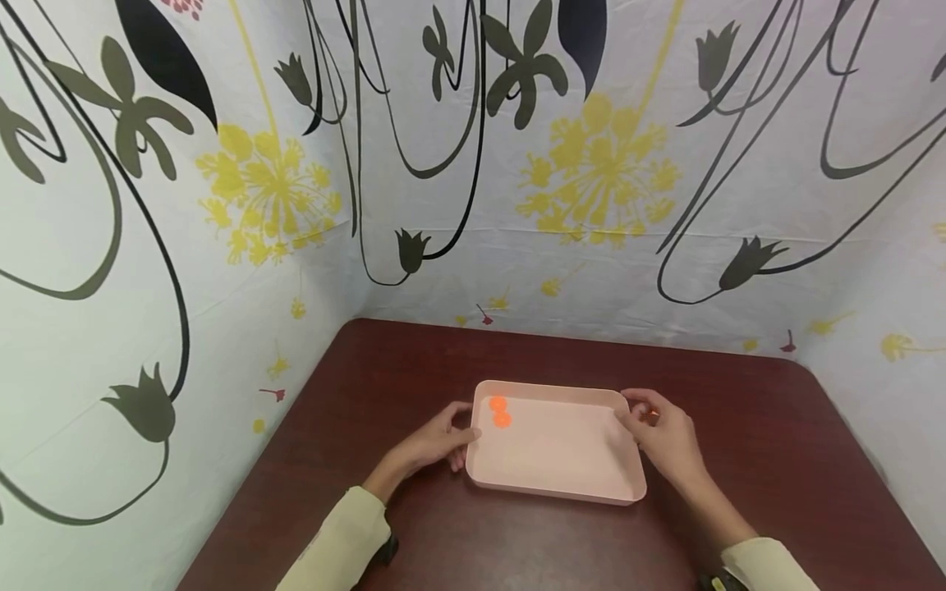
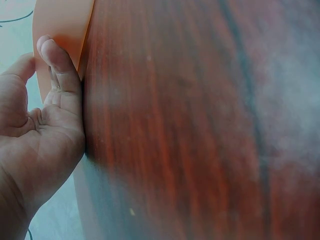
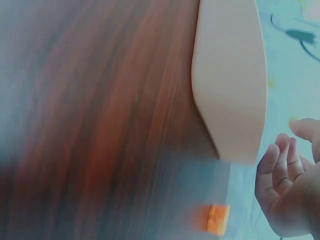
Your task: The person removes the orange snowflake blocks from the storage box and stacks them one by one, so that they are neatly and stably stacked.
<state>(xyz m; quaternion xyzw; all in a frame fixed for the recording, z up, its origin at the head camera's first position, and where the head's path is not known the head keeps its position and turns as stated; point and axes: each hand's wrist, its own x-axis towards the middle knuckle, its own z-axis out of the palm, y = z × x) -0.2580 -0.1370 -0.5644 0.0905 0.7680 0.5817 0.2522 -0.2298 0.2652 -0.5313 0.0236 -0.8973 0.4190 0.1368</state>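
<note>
A shallow pale pink tray [image 1: 554, 447] sits on the dark table, with two round orange pieces [image 1: 500, 412] inside near its far left corner. My left hand [image 1: 438, 439] grips the tray's left end, thumb over the rim. From the left wrist view, the fingers of that hand [image 2: 57, 95] lie against the tray's outer wall [image 2: 65, 17]. At the far right corner is my right hand [image 1: 668, 439], its thumb overlapping the rim in the head view. The right wrist view has this hand [image 3: 292, 185] beside the tray wall [image 3: 230, 75], thumb and fingers spread apart.
A small orange block [image 3: 218, 220] lies on the table past the tray's right end, partly hidden behind my right hand in the head view. The reddish-brown table [image 1: 414, 353] meets patterned cloth walls [image 1: 443, 197] at the back and sides.
</note>
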